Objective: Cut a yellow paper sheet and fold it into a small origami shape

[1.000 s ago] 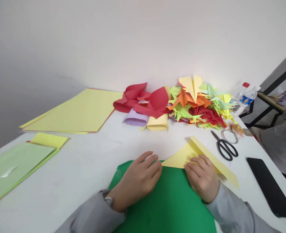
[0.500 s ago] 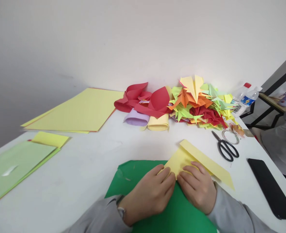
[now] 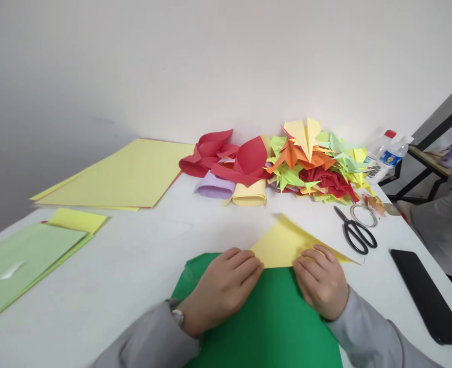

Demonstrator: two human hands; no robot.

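A yellow sheet of paper (image 3: 283, 245) with a straight folded edge toward me lies over the far part of a large green sheet (image 3: 275, 317). My left hand (image 3: 228, 286) pinches the paper's near left end, fingers closed and thumb hidden beneath. At the right part of the same edge, my right hand (image 3: 320, 278) grips it with curled fingers. Beyond my right hand the paper tapers to a thin point on the white table. Black-handled scissors (image 3: 358, 235) lie to the right, apart from the paper.
Behind are rolled red paper pieces (image 3: 251, 158) and a heap of folded paper shapes (image 3: 310, 163). Large yellow sheets (image 3: 122, 174) and green sheets (image 3: 26, 255) lie left. A tape roll (image 3: 364, 215), black phone-like slab (image 3: 427, 296) and bottles (image 3: 392, 153) stand or lie right. A person's grey sleeve (image 3: 448, 214) shows beyond.
My hands have moved apart along the paper's near edge, the left hand leftward and the right hand slightly rightward. The yellow paper has turned, and its raised far flap no longer shows.
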